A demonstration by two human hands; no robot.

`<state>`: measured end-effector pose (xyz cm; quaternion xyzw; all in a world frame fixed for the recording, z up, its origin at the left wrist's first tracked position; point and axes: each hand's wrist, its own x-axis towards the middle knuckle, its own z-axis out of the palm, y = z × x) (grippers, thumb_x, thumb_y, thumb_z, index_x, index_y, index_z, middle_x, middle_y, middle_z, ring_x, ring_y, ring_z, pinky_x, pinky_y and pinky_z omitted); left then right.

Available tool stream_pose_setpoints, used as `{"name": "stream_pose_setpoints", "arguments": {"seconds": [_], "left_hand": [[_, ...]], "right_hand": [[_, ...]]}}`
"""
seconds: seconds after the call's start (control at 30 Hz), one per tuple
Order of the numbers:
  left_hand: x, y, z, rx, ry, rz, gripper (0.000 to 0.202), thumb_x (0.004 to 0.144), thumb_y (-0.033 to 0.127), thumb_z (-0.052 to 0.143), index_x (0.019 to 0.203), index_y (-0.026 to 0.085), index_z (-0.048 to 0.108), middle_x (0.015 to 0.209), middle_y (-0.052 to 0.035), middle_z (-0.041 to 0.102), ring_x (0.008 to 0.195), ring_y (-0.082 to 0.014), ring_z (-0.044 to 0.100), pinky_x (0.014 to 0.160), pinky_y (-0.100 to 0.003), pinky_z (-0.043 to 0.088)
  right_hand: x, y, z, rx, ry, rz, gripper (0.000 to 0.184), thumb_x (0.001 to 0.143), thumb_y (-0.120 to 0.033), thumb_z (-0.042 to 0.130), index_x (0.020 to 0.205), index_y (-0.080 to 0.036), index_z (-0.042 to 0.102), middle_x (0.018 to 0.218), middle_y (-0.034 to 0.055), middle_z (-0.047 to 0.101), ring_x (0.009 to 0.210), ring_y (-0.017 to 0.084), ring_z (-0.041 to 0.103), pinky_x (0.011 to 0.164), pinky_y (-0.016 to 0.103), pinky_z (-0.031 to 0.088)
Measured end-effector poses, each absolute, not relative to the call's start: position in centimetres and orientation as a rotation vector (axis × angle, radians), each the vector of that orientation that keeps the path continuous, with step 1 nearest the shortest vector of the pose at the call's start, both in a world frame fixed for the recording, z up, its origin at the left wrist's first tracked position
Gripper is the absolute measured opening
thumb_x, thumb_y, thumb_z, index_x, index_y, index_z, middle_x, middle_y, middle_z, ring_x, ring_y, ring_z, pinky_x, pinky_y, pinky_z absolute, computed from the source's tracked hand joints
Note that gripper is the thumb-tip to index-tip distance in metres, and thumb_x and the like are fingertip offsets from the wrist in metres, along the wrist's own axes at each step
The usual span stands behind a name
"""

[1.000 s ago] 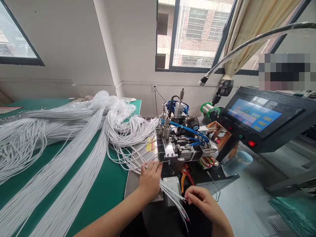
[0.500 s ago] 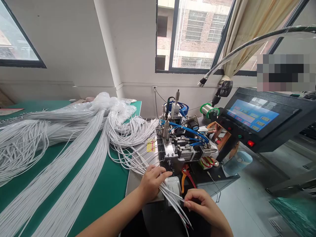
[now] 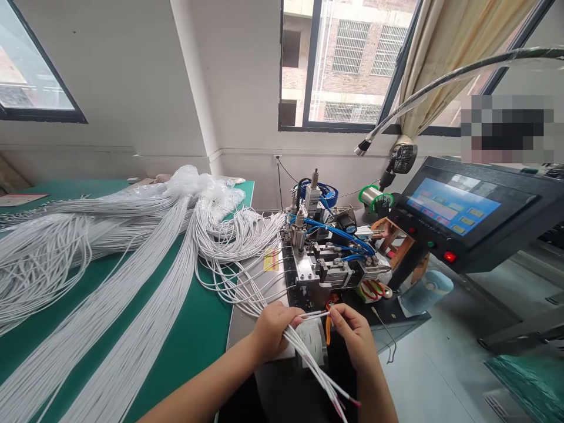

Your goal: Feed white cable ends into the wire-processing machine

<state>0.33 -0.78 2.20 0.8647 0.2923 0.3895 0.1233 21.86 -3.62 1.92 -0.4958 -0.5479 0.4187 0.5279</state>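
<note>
My left hand [image 3: 277, 330] is closed around a small bundle of white cables [image 3: 314, 363], whose reddish ends hang down toward me. From its thumb side a single cable end [image 3: 318, 315] runs across to my right hand [image 3: 351, 329], which pinches its tip between thumb and fingers. Just beyond both hands stands a metal machine [image 3: 317, 252] with cylinders and blue tubes; several white cables lead into its left side. Below the held cable is a white roll-shaped object [image 3: 311, 341]. Orange-handled pliers [image 3: 328, 329] are partly hidden behind my right hand.
Long bundles of white cable [image 3: 145, 294] cover much of the green table [image 3: 207, 329] on the left. A control panel [image 3: 458, 205] with a lit screen stands on the right. Behind the machine are a solder wire spool [image 3: 372, 197] and a small fan [image 3: 404, 157].
My right hand has risen and moved away from me, lifting one cable end from the bundle to near the machine's front. The left hand has curled more tightly around the bundle.
</note>
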Motion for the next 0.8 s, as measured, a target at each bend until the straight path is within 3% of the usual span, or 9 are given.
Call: {"name": "stream_pose_setpoints", "arguments": {"seconds": [0.13,0.3,0.5,0.8], "left_hand": [[0.1,-0.5,2.5,2.235,0.876,0.985,0.038,0.096,0.029,0.029,0.082,0.018,0.062,0.073,-0.0036,0.064,0.066,-0.013,0.056,0.066,-0.024,0.042],[0.1,-0.4,3.4,2.088,0.844,0.911,0.031,0.092,0.028,0.036,0.081,0.017,0.062,0.073,-0.0022,0.063,0.067,-0.0124,0.056,0.067,-0.023,0.041],[0.1,-0.2,4.3,1.988,0.848,0.814,0.038,0.091,0.035,0.036,0.061,0.016,0.049,0.057,0.0024,0.048,0.054,-0.0091,0.043,0.056,-0.02,0.033],[-0.4,0.2,4.2,1.938,0.816,0.796,0.044,0.091,0.043,0.035,0.056,0.017,0.036,0.055,0.0041,0.034,0.053,-0.0081,0.031,0.052,-0.021,0.026]], "right_hand": [[21.0,-3.1,2.5,-1.201,-1.268,0.934,0.036,0.084,-0.053,0.061,0.076,-0.017,0.061,0.067,0.001,0.049,0.062,0.016,0.045,0.058,0.026,0.038],[20.9,-2.9,2.4,-1.185,-1.252,0.973,0.037,0.083,-0.054,0.062,0.074,-0.017,0.06,0.065,0.0001,0.047,0.059,0.015,0.044,0.055,0.025,0.037],[20.8,-2.9,2.6,-1.144,-1.262,1.028,0.035,0.083,-0.05,0.062,0.073,-0.017,0.058,0.064,-0.0005,0.045,0.06,0.015,0.041,0.056,0.025,0.034],[20.5,-3.3,3.1,-1.124,-1.298,1.049,0.037,0.085,-0.051,0.06,0.069,-0.018,0.054,0.064,-0.0001,0.044,0.061,0.015,0.04,0.057,0.026,0.033]]}}
